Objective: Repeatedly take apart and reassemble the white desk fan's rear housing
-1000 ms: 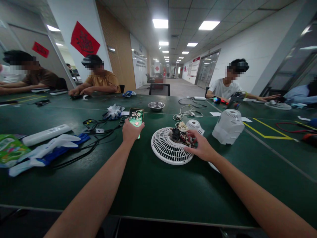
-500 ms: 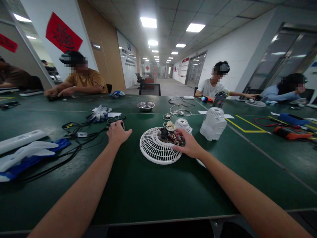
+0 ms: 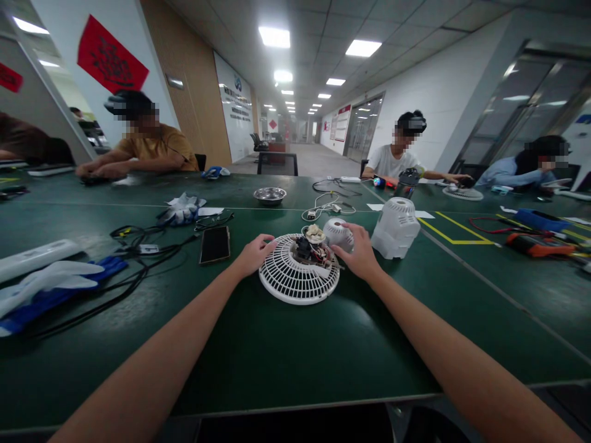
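A white round fan grille point(image 3: 295, 289) lies on the green table in front of me. On top of it sits an exposed motor assembly point(image 3: 308, 247) with wires and a cream-coloured part. My left hand point(image 3: 253, 255) is at the grille's left rim, fingertips at its edge, thumb and fingers apart. At the right of the motor assembly is my right hand point(image 3: 360, 251), its thumb and fingers spread. Its fingers reach beside a white domed cover point(image 3: 336, 231) behind the grille, partly hidden by the hand. A dark phone point(image 3: 215, 245) lies left of my left hand.
A white plastic housing point(image 3: 396, 227) stands to the right. Behind are a metal bowl point(image 3: 270, 195) and a white cable point(image 3: 318, 208). Black cables point(image 3: 148, 261), gloves point(image 3: 60, 283) and a power strip point(image 3: 37, 258) lie left; an orange meter point(image 3: 540, 245) lies right. Several people sit across.
My left hand has left the phone and moved right to the grille's rim, uncovering the phone. My right hand has shifted off the motor assembly, slightly up and right.
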{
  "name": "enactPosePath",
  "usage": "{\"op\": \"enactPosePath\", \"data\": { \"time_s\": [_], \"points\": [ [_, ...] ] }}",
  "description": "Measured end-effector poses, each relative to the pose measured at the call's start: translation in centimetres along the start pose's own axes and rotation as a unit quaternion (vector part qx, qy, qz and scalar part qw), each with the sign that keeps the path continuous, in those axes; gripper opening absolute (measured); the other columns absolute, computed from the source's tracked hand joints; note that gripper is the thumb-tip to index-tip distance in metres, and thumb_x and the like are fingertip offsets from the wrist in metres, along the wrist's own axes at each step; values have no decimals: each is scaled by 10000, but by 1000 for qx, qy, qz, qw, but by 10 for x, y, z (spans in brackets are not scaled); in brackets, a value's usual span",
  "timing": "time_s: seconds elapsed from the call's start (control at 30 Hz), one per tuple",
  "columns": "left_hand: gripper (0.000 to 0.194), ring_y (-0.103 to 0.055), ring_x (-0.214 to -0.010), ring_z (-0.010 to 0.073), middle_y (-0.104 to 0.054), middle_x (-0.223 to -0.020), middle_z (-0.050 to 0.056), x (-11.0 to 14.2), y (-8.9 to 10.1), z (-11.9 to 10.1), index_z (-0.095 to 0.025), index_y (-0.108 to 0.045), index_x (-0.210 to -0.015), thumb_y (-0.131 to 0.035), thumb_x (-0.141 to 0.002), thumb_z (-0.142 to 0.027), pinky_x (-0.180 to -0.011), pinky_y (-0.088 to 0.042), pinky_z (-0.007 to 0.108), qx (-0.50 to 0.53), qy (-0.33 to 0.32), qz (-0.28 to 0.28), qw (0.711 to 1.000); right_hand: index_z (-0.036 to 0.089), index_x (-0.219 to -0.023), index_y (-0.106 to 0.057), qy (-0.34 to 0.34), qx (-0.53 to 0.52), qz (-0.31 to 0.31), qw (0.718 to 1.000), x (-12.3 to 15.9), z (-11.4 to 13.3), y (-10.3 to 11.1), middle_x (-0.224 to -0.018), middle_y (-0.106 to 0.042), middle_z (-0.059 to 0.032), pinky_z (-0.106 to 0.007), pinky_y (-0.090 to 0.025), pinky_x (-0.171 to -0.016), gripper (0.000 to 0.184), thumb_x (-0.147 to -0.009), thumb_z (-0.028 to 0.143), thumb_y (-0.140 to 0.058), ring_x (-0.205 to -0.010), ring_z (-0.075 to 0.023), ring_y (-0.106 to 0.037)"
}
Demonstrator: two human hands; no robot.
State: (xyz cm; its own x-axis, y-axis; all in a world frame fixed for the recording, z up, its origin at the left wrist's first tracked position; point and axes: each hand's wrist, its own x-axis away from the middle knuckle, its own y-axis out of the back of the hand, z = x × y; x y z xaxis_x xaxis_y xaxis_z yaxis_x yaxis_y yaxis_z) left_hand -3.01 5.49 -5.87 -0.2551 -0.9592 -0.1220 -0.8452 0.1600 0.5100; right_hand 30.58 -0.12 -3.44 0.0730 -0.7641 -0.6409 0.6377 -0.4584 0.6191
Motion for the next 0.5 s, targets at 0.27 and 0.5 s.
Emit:
{"op": "enactPosePath", "data": {
  "time_s": [0.27,0.5],
  "points": [
    [574,-698,-955,269,-724,-1070,113,1,-1,0,-169,-579,-1296,-527,-895,-576,-848,-516,385,-7,-16,-8,1000,272,-1368,-468,-183,-173,18,968,-12,-40,-7,-937,-678,7,-433,-556,-821,883,-577,318,-856,-787,-217,-644],
    [598,-695,-937,262,-722,-1059,110,-3,0,3,-171,-574,-1306,-539,-882,-590,-801,-523,369,8,-14,1,1000,222,-1071,-573,-457,-617,-41,640,-16,-22,2,-886,-714,-72,-289,-543,-522,406,-879,546,-424,-715,-211,-693]
  ]
}}
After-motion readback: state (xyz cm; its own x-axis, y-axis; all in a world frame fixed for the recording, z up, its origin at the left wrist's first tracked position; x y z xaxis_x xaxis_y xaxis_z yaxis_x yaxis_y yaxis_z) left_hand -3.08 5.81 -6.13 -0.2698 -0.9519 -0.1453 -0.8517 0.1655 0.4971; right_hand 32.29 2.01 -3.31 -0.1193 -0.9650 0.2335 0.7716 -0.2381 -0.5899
